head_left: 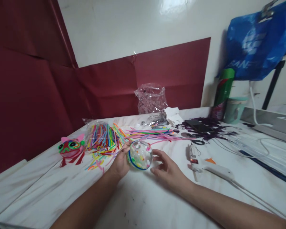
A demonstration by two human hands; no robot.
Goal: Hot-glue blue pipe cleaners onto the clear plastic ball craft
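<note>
A clear, round plastic ball [141,153] with a blue band and bright coloured spots is held a little above the table, in the middle of the view. My left hand [122,160] is closed on its left side, with the fingers partly hidden behind it. Curved around the right side is my right hand [168,168], its thumb and fingers apart; whether the fingertips touch the ball I cannot tell. Behind the ball lie loose pipe cleaners [154,133] in pink, purple and green. A bag of mixed pipe cleaners [102,136] rests to the left.
At the left stands a pink and red animal-face craft [71,149] with green-rimmed eyes. A white glue gun [219,170] lies at right, its cord trailing to the front edge. Farther back are black-handled scissors [197,142], a dark phone [199,125] and a crumpled clear bag [151,98].
</note>
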